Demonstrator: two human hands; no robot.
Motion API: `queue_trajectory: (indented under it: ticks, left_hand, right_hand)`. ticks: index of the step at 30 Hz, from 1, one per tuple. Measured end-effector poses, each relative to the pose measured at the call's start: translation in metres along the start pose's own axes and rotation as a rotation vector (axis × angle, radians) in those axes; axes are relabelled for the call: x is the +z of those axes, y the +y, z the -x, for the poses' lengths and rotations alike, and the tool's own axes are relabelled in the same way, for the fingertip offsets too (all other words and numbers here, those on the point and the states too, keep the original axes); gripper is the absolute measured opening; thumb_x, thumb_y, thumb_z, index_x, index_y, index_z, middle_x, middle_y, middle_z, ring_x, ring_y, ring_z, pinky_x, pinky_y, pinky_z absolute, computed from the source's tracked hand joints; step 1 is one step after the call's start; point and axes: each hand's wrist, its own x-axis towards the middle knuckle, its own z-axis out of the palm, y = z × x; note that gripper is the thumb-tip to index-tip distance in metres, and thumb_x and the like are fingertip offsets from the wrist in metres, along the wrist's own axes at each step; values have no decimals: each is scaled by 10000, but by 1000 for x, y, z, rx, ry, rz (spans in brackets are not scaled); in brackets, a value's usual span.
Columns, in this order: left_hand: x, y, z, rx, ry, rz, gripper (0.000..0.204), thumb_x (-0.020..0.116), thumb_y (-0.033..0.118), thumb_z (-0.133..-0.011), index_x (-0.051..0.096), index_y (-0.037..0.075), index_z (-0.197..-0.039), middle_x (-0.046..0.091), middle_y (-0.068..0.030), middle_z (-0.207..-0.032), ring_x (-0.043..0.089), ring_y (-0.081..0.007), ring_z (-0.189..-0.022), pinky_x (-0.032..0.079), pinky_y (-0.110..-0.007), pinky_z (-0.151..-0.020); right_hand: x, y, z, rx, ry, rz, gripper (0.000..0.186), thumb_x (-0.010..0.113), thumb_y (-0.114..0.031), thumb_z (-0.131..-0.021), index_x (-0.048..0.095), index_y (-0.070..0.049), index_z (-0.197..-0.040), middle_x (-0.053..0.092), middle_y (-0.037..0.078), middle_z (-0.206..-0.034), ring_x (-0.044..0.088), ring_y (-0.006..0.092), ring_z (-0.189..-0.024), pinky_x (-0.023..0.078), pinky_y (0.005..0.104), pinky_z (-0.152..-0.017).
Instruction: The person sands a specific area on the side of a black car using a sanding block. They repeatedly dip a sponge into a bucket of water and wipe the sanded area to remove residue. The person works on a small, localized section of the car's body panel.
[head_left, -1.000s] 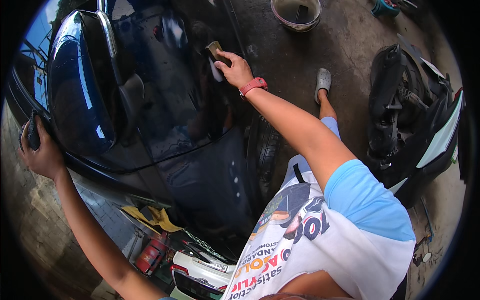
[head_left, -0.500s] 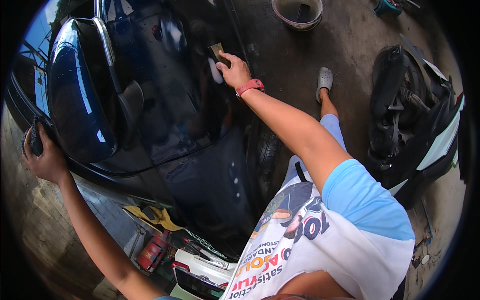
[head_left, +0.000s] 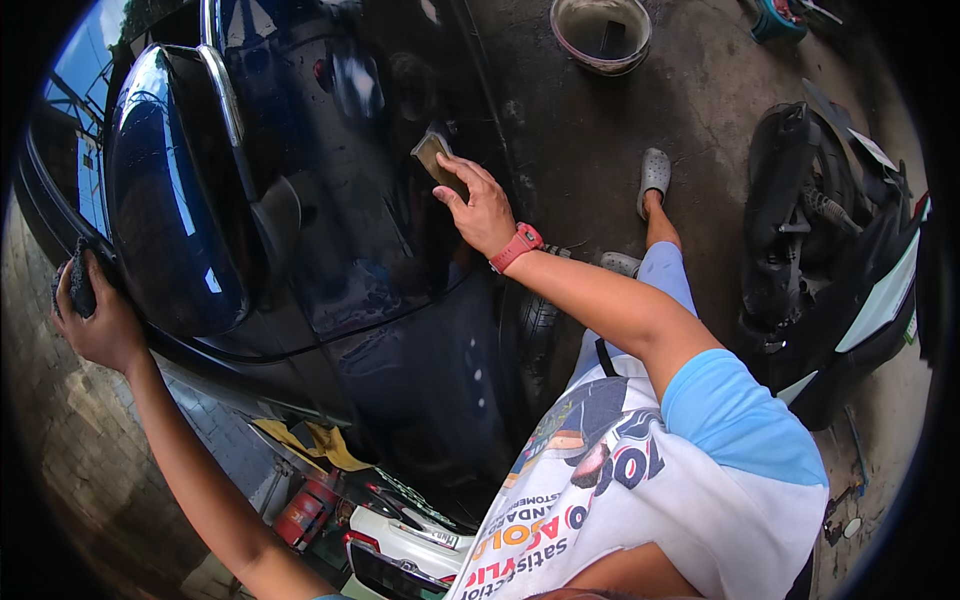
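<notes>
From my end, I have the right hand (head_left: pixel 487 210) clamped on a tan rectangular pad (head_left: pixel 432 158), thumb along one side and fingers over the other, with the pad against the dark blue car door (head_left: pixel 350 200). It sits toward the door's lower edge, well apart from the mirror. The seam where the door meets the next panel (head_left: pixel 415 390) curves nearer to my wearer's body.

My left hand (head_left: pixel 105 318) grips a dark grey cloth (head_left: pixel 83 285) at the car's far-left edge in view, just beside the glossy side mirror (head_left: pixel 170 200); that bulky housing stands between my two hands.

Beyond the door's lower edge, concrete floor (head_left: pixel 585 150) runs across to the black motorcycle (head_left: pixel 800 230), giving the right elbow sideways room. A bucket (head_left: pixel 602 67) stands on that strip, and my wearer's grey clog (head_left: pixel 655 172) is planted there too. Near the body, a tyre (head_left: pixel 540 318) shows beside the panel. A yellow cloth (head_left: pixel 338 448) and a white car (head_left: pixel 425 525) lie past the body's near end.
</notes>
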Motion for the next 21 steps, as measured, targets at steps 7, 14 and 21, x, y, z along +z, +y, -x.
queue_trajectory:
  ticks: [7, 14, 21]
  left_hand:
    - [3, -6, -6, 62, 10, -20, 369, 869, 472, -891, 831, 197, -1134, 731, -124, -1209, 721, -320, -1123, 555, -431, -1005]
    - [8, 3, -10, 39, 21, 14, 367, 868, 461, -893, 832, 191, -1138, 743, -113, -1185, 720, -318, -1128, 556, -424, -998]
    - [8, 0, -7, 28, 28, 40, 360, 862, 449, -906, 828, 179, -1141, 749, -91, -1182, 719, -285, -1130, 547, -421, -1009]
  right_hand:
    - [3, 44, -68, 170, 19, 52, 487, 775, -262, -949, 700, -88, -1398, 700, 182, -1360, 648, 364, -1287, 499, 436, -1122]
    - [7, 35, -57, 226, -37, 78, 551, 749, -191, -948, 646, -119, -1484, 638, 170, -1424, 590, 355, -1358, 455, 407, -1183]
    - [2, 40, -30, -52, 34, 23, 547, 737, -124, -939, 658, -144, -1480, 642, 157, -1489, 610, 364, -1364, 466, 428, -1184]
